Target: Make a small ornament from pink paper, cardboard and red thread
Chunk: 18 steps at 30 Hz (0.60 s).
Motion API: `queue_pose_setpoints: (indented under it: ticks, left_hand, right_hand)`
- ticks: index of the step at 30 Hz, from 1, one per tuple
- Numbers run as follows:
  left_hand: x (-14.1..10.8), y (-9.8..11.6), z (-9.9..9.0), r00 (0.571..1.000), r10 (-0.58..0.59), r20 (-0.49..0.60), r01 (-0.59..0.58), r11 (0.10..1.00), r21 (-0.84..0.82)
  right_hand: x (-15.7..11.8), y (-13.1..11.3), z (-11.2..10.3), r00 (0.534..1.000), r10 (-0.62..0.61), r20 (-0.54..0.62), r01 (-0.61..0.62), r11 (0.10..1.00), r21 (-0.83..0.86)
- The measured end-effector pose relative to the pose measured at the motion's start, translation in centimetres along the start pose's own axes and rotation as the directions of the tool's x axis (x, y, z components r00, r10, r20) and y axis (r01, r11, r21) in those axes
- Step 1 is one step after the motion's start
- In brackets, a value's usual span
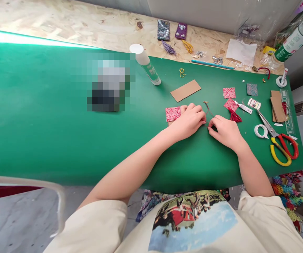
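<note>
My left hand (192,119) and my right hand (223,130) are close together over the green mat, fingertips pinched on a thin dark cord (207,109). The cord loops up between them, with a small gold-coloured end at its top. A red patterned square (172,114) lies just left of my left hand, with some brown card showing under it. Right of my right hand are two more red patterned squares (229,93), a dark red tassel (235,115) and a small white tube (243,107).
Scissors (272,133) and a white tape roll (261,131) lie to the right. A brown card strip (185,90) and a glue bottle (147,66) are beyond my hands. At the back are a blue pencil (213,64), tasselled pieces and a plastic bottle (295,44). A blurred object (108,86) is at left.
</note>
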State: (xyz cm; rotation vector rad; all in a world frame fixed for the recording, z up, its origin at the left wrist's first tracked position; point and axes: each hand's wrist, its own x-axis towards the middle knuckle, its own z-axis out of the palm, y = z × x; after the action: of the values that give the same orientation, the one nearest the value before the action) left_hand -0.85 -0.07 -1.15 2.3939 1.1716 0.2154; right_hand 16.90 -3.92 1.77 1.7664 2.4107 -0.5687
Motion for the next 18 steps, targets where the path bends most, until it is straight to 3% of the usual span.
queue_pose_setpoints:
  ticks: [4,10,18]
  left_hand:
    - [-0.1,0.0,-0.2,0.999,-0.041,0.006,0.041,0.997,-0.062]
    - [-0.3,-0.2,-0.3,0.998,-0.065,-0.012,0.063,0.992,-0.111]
    - [-0.4,0.0,-0.9,0.984,-0.163,-0.069,0.153,0.980,-0.127]
  right_hand:
    - [0.6,-0.3,0.8,0.990,0.110,-0.092,-0.103,0.992,0.074]
    - [1.1,-0.2,2.1,0.969,0.150,-0.198,-0.120,0.981,0.155]
    - [1.1,-0.3,2.0,0.969,0.168,-0.182,-0.135,0.974,0.180]
